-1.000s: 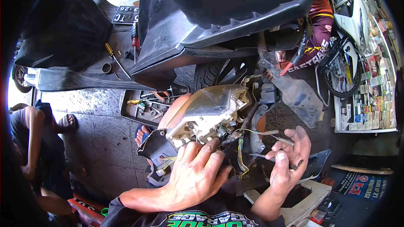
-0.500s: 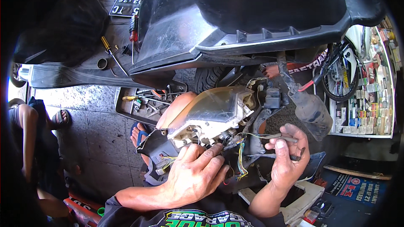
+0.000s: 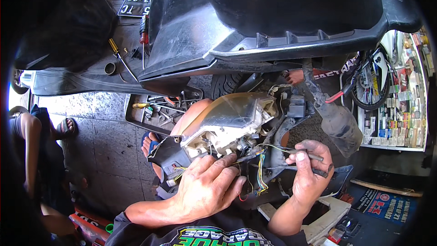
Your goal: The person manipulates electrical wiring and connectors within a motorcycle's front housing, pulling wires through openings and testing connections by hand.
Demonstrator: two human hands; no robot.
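Observation:
A scooter headlight (image 3: 218, 123), with a clear lens and a whitish housing, lies in front of me beside my bare leg. My left hand (image 3: 205, 184) is closed against the back of its housing, index finger on the edge by the bulb socket; the other fingertips are partly hidden. In my right hand (image 3: 309, 173) are thin wires ending in grey tubular sleeves (image 3: 314, 157), pinched between thumb and fingers. A darker sleeve end (image 3: 320, 173) sticks out lower down. Thin wires run from the pinch to the headlight, and a multicoloured wire bundle (image 3: 261, 173) hangs between my hands.
Black scooter bodywork (image 3: 182, 59) spans the far side. A tool tray (image 3: 132, 123) holds several tools. Screwdrivers (image 3: 123, 61) lie on the footboard. A dark cover (image 3: 339, 130) hangs at right, near a display case (image 3: 391, 123). Another person's leg (image 3: 32, 155) is at left.
My left hand's fingers have shifted slightly along the housing, thumb more spread. The sleeves in my right hand have tilted downward to the right. The hanging cover has swung slightly right.

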